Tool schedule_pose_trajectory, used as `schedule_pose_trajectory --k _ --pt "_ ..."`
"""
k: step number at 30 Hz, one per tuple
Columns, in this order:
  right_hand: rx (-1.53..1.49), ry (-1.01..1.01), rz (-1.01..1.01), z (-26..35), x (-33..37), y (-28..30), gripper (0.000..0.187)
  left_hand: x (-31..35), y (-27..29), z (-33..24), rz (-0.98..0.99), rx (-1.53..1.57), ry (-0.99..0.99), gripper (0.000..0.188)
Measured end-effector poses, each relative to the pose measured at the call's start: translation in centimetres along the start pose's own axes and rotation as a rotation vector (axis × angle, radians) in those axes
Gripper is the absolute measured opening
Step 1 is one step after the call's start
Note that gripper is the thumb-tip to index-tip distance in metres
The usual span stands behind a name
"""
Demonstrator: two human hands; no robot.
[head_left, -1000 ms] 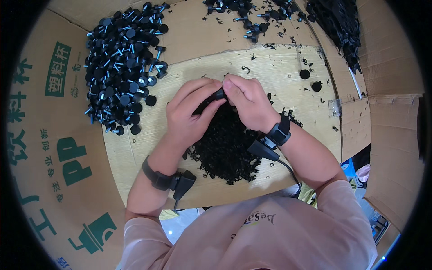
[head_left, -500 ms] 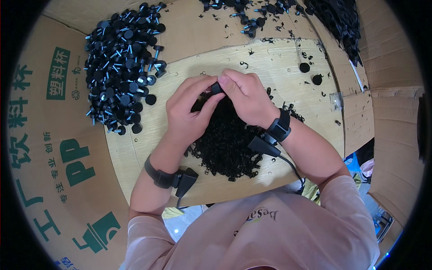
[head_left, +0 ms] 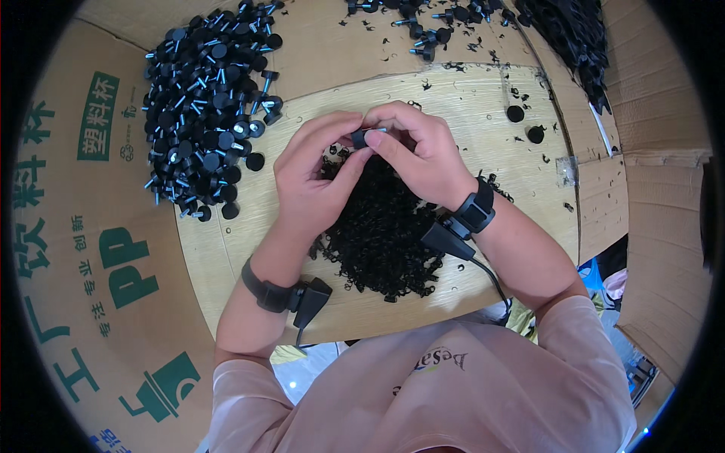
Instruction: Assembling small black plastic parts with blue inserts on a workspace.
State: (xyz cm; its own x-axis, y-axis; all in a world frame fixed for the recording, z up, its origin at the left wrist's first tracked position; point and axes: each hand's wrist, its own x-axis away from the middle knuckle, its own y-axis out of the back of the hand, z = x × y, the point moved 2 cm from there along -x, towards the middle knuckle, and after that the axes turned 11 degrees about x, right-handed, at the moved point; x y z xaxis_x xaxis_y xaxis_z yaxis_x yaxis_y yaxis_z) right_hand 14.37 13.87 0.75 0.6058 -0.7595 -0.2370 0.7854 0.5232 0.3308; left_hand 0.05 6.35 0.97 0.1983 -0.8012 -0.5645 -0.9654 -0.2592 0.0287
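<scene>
Above the table's middle, a bolt with a round black head (head_left: pixel 359 139) is pinched between my two hands, its thin metal shank pointing right. My left hand (head_left: pixel 311 167) is closed on the head with thumb and fingers. The thumb of my right hand (head_left: pixel 427 157) presses against the bolt near the shank, its fingers curled behind and partly hidden. Directly below my hands lies a dark heap of small black curled scraps (head_left: pixel 381 238).
A big pile of black-headed bolts (head_left: pixel 204 113) sits at the far left, with more bolts (head_left: pixel 427 38) at the back. Two black discs (head_left: pixel 535 134) lie at right. Black strips (head_left: pixel 570 45) are heaped back right. Cardboard walls (head_left: pixel 657 219) flank the wooden tabletop (head_left: pixel 506 249).
The bolt has turned in my fingers, and its metal shank now shows on the right. My right hand's fingers have opened slightly and shifted around it.
</scene>
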Motion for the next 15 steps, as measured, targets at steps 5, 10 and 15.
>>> schedule_pose_trajectory --k 5,10,15 --pt "0.096 -0.001 -0.02 0.1 0.1 0.2 0.013 0.5 0.1 0.5 -0.115 0.165 0.355 0.03" --pt "-0.031 -0.019 -0.043 -0.6 0.1 0.1 0.011 0.6 0.2 0.7 -0.018 -0.031 0.339 0.03" --pt "-0.339 -0.299 0.153 -1.2 -0.3 0.6 0.015 0.1 -0.2 -0.1 0.07 -0.161 0.026 0.032"
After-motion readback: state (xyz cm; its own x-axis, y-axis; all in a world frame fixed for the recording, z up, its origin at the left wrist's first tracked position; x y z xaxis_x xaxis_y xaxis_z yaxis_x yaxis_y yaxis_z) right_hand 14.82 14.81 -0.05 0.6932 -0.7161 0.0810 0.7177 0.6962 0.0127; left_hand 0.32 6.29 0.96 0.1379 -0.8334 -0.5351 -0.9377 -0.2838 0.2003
